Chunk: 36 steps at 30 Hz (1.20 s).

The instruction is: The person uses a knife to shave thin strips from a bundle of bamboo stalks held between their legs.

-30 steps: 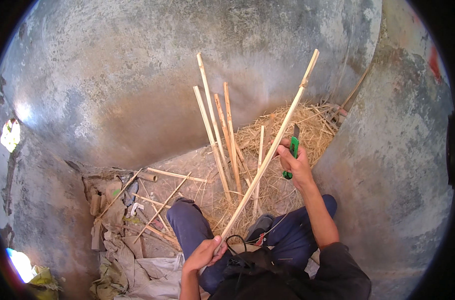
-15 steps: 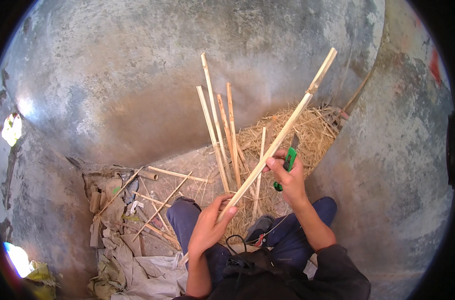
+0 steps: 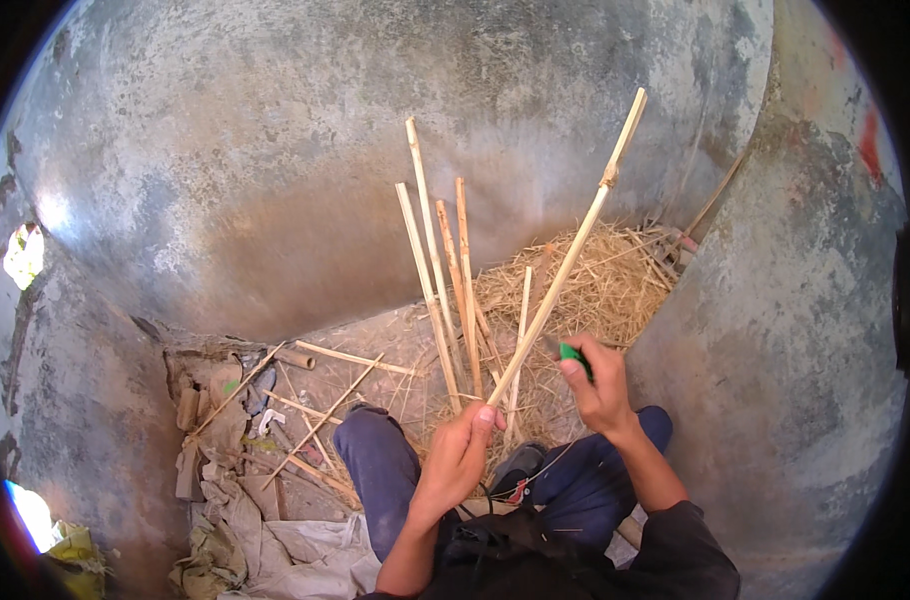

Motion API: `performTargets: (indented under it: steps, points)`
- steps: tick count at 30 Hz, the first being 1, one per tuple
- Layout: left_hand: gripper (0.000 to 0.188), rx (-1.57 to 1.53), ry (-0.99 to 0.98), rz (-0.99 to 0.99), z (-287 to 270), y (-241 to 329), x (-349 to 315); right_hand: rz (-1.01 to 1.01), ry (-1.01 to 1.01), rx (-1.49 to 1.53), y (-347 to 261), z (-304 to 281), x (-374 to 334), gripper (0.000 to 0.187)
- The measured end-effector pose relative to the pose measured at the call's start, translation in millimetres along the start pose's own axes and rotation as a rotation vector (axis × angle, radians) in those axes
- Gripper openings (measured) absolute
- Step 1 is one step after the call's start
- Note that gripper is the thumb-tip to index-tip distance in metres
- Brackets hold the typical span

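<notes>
My left hand [image 3: 462, 450] is closed around the lower part of a long pale bamboo stick [image 3: 578, 250], with its thumb along it. The stick slants up and away to the right and has a knobbly node near its far end. In my right hand [image 3: 600, 392] is a utility knife [image 3: 575, 360] with a green handle, mostly covered by my fingers. Its dark blade points toward the stick, just right of it; whether it touches cannot be made out. Several other bamboo sticks [image 3: 466, 290] stand upright just beyond my hands.
Loose straw or shavings [image 3: 585, 285] are heaped at the foot of the grey wall [image 3: 305, 150]. Thin strips, a short bamboo tube [image 3: 296, 357] and crumpled sacking [image 3: 305, 548] lie on the left. My legs [image 3: 378, 465] are bent on both sides of the work.
My right hand has come off the stick and moved down and right, its fist now wrapped round the knife. My left hand has moved right and the stick stands steeper.
</notes>
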<state>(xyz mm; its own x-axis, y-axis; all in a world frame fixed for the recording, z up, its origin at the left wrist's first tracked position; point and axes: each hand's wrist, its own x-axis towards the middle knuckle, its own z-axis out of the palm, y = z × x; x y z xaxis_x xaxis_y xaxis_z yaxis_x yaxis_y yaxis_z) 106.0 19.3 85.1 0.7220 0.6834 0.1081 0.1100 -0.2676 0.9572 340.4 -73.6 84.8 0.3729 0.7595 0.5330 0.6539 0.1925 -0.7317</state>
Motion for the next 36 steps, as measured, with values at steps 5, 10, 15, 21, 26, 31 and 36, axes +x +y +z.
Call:
performTargets:
  steps: [5,10,15,21,26,31,36]
  points:
    - [0.037,0.123,0.078,0.02,12.1,13.2,-1.5,-0.28,0.012,-0.268,-13.2,13.8,-8.1,0.029]
    - [0.026,0.18,0.12,0.048,17.6,17.1,-2.6,-0.316,-0.011,-0.291,-19.8,20.8,-12.2,0.029]
    - [0.023,0.204,0.163,0.09,15.6,15.2,-6.7,-0.354,-0.015,-0.29,-23.3,20.6,-9.4,0.029]
    - [0.022,0.126,0.197,0.093,17.3,16.4,-10.6,-0.408,-0.035,-0.319,-20.5,14.1,1.7,0.029]
    - [0.024,0.147,0.209,-0.01,17.7,10.5,-19.3,-0.45,0.162,-0.33,4.6,12.9,17.8,0.029]
    - [0.027,0.154,0.139,-0.14,16.6,-25.1,-58.3,-0.038,0.253,-0.333,46.5,-48.1,75.2,0.034]
    - [0.028,0.131,0.203,-0.158,12.2,-40.7,-53.7,0.001,0.094,-0.161,63.0,-15.6,50.2,0.048]
